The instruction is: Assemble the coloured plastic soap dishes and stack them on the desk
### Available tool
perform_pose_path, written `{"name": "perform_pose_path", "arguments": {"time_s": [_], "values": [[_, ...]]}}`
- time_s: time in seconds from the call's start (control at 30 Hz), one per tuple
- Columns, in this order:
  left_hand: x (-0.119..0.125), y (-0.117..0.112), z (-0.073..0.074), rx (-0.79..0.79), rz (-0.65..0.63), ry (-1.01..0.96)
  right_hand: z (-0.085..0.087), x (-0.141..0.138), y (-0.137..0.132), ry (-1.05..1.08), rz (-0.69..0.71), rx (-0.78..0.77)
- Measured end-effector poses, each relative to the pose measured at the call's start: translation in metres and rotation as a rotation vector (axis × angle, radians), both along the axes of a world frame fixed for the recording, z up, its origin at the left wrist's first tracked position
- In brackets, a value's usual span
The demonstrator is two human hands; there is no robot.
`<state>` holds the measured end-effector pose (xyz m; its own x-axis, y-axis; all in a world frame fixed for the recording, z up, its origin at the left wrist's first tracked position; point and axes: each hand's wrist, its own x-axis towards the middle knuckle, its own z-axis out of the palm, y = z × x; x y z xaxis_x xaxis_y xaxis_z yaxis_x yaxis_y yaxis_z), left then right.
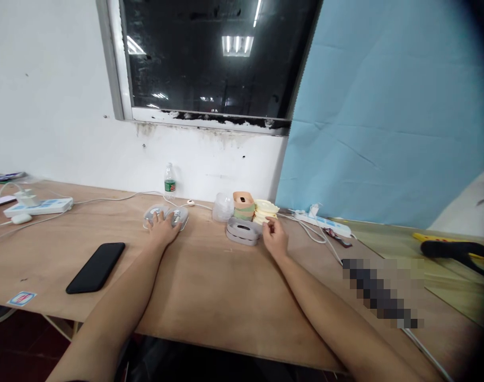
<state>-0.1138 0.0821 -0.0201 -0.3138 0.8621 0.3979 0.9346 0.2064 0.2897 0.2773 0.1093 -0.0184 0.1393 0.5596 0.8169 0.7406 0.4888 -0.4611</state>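
**Inspector:** Report the left hand.

**Recorder:** The left hand point(162, 229) lies palm down with fingers spread, flat on a clear plastic piece point(181, 215). That piece sits on the wooden table point(210, 286), toward its far edge. The hand is open and grips nothing.

**Inspector:** And the right hand?

**Recorder:** The right hand point(274, 237) has its fingers curled. Thumb and forefinger meet the near edge of a pale yellow stack point(265, 208), which stands close to the wall. Contact is confirmed, but I cannot tell whether the hand pinches a piece of it.

**Inspector:** What surrounds them?

**Recorder:** 1 grey tray point(242, 232) lies just left of the right hand. Behind it stands an orange and green stack point(244, 206), touching the pale yellow one. A clear tub point(222, 208) sits just left of that. 1 bottle point(169, 180) stands upright at the wall, behind the left hand. A black phone point(95, 267) lies flat, well apart to the left of the left forearm. A white power strip point(43, 207) lies at the far left, and a second power strip point(325, 222) lies right of the pale yellow stack.
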Motion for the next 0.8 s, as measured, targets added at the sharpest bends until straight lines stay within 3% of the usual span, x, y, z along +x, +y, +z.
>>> {"name": "perform_pose_path", "arguments": {"time_s": [0.17,0.33,0.8], "values": [[0.003,-0.001,0.0,0.034,0.072,-0.025,-0.002,0.034,0.025,0.044,-0.212,0.11],[0.005,-0.002,0.0,0.042,0.115,-0.027,-0.002,0.039,0.033,-0.015,-0.316,0.131],[0.003,-0.004,0.0,0.017,0.14,-0.057,0.002,0.026,0.042,-0.211,-0.278,0.076]]}}
